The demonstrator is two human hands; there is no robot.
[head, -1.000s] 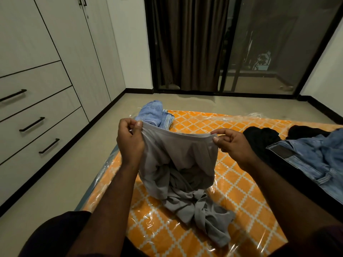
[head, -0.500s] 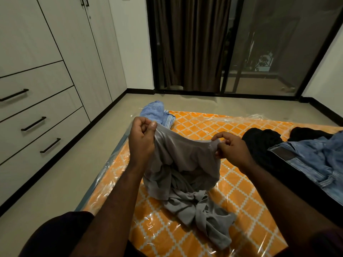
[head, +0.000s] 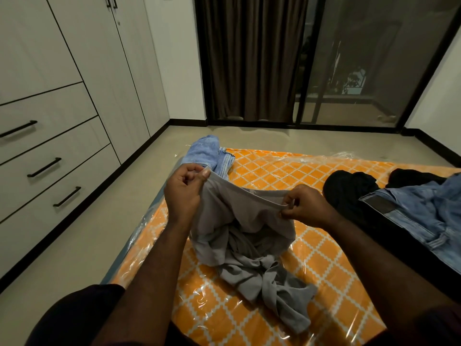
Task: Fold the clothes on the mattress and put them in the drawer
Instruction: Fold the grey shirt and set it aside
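Sleeves: dark sleeves (head: 82,313) cover both upper arms at the bottom edge of the view; the forearms are bare.
Mattress: orange mattress (head: 321,265) with a white lattice pattern, wrapped in clear plastic film, lying on the floor (head: 82,236).
Grey garment: a grey garment (head: 247,236) is held up by its top edge over the mattress; its lower part lies crumpled on the plastic, trailing toward the near side.
Left hand: the left hand (head: 183,189) pinches the garment's top edge at its left corner, thumb against curled fingers.
Right hand: the right hand (head: 305,206) pinches the same edge at its right end, fingers curled round the hem, so the edge runs taut between the two hands.
Jeans: light blue jeans (head: 424,216) lie on the right side of the mattress, waistband patch facing up.
Black clothes: a black garment (head: 346,188) lies just beside the jeans, partly beneath them.
Blue clothes: a blue cloth bundle (head: 205,153) with a denim piece sits at the mattress's far left corner, just beyond the left hand.
Drawers: three drawers (head: 50,156) with black bar handles, all closed, in the wardrobe on the left, apart from the mattress.
Far wall: a dark curtain (head: 252,58) hangs beside a glass sliding door (head: 361,61).
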